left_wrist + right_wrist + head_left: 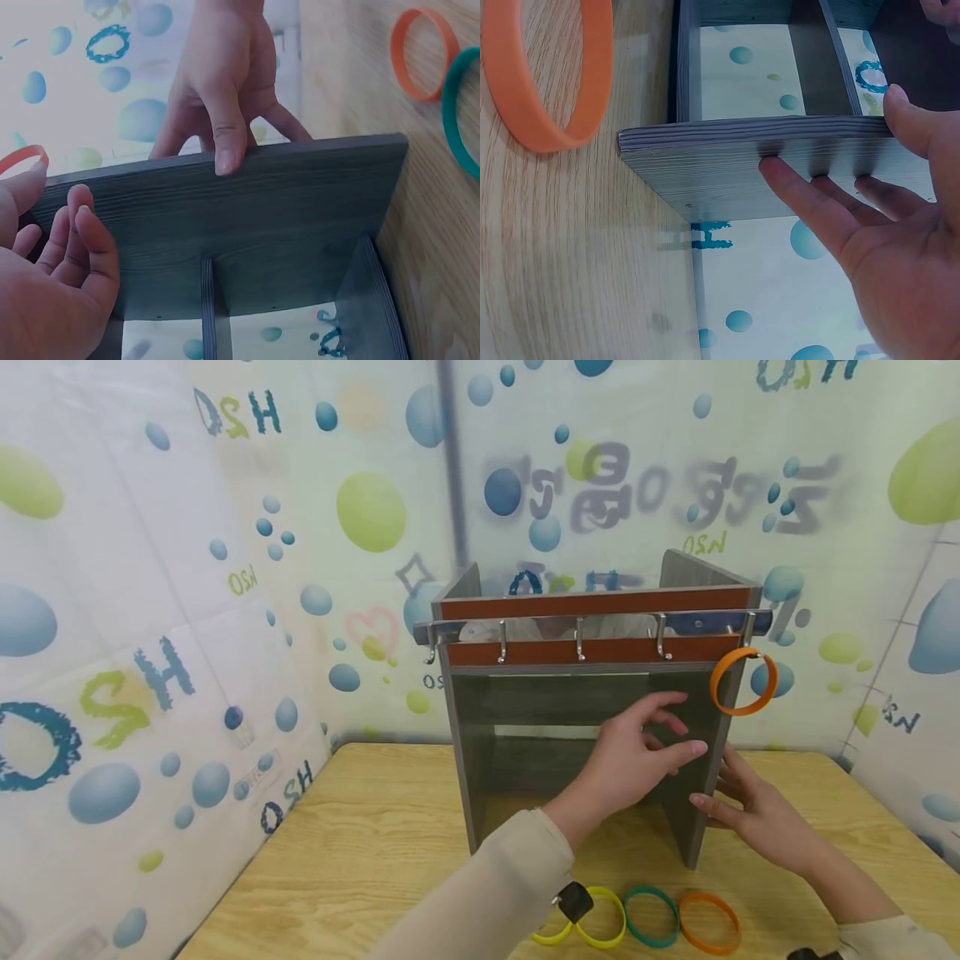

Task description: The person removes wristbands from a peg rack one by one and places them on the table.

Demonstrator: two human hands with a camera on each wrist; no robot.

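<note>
A grey wooden rack [465, 735] stands on the table, with a metal hook rail [701, 623] across its upper front. From the rightmost hook hangs an orange ring [741, 711]. My left hand [626, 756] hovers before the rack, just below and left of that ring, its fingers loosely bent and holding nothing. At the rack's right side panel [727, 176], my right hand [765, 827] holds on, thumb at the front edge and fingertips against the outer face. The left wrist view also shows this right hand's thumb [226, 142] on the edge.
On the table [375, 827] in front of the rack lie two yellow rings [624, 918], a green ring [651, 888] and another orange ring [710, 952]. The other hooks [580, 639] on the rail carry nothing. A patterned curtain [367, 510] surrounds the table's back and sides.
</note>
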